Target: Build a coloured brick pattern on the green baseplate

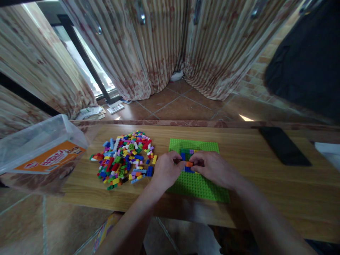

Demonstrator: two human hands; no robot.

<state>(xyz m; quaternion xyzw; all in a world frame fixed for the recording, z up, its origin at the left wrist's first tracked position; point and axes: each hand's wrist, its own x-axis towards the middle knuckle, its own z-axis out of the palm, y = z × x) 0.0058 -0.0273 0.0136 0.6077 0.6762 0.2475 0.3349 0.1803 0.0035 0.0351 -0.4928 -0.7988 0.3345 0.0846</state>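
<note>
The fingers point(182, 165) of my left hand point(166, 170) were curled inward, thumb tip brought up against the left end of a small orange brick point(189, 164). From the other side, the fingers of my right hand point(214, 168) were bent toward the same piece, their tips close to its right end. So the orange brick lay directly between my two sets of fingertips; I cannot tell which hand was pinching it, or whether both were.

Just beyond my fingertips stood a blue brick point(183, 156), with a dark green brick point(186, 151) and a purple brick point(191, 151) along the far row. More blue pieces point(188, 170) showed just on the near side of the orange one. All of these sat over the green baseplate point(199, 191), which lay on the wooden surface point(241, 141) under both my hands.

To the left of my left hand spread a heap of loose mixed bricks point(117, 166), and beyond that, at the left end, a clear plastic box point(34, 136) bore an orange label point(53, 156). A flat black slab point(284, 146) lay well to my right.
</note>
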